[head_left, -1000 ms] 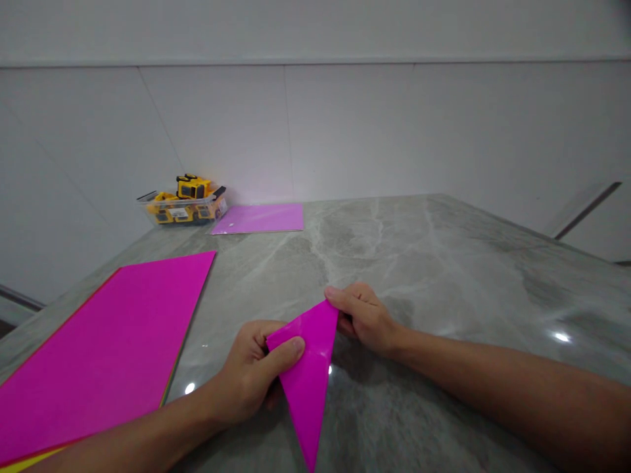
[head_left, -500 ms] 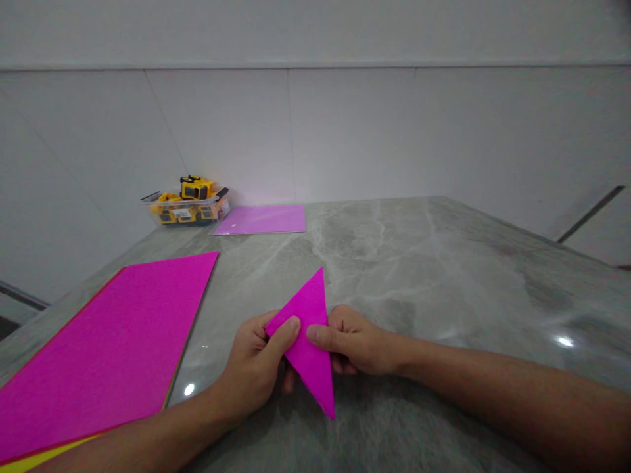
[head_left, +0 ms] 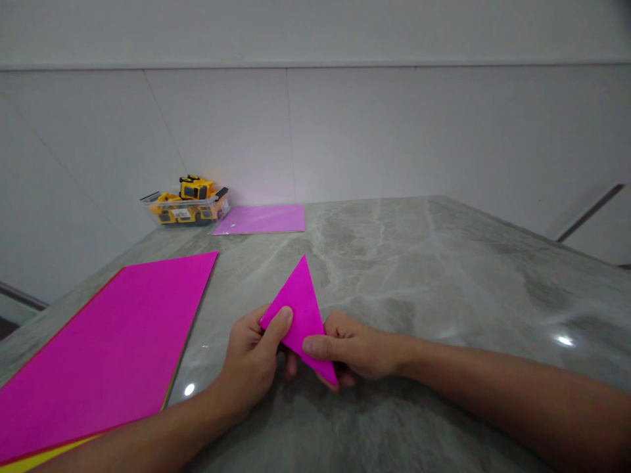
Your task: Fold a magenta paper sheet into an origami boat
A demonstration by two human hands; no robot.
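Note:
A folded magenta paper triangle (head_left: 302, 309) is held between my two hands, one point up and away from me and another slanting down to the right. My left hand (head_left: 256, 355) pinches its left corner, thumb on top and fingers underneath. Lower down, my right hand (head_left: 357, 345) grips the right edge, its thumb pressed flat on the paper. Most of the fingers of both hands are hidden behind the triangle and the palms.
On the left lies a stack of coloured sheets (head_left: 113, 341), magenta on top, with red and yellow edges showing. A clear plastic box (head_left: 190, 211) of yellow toy vehicles stands by the wall, beside a pale purple packet (head_left: 266, 219). The tabletop (head_left: 419, 263) is grey marble.
The paper triangle has turned slightly counter-clockwise, its top point moving left and its lower point rising. My right thumb has slid down towards the lower point. My left hand keeps its pinch.

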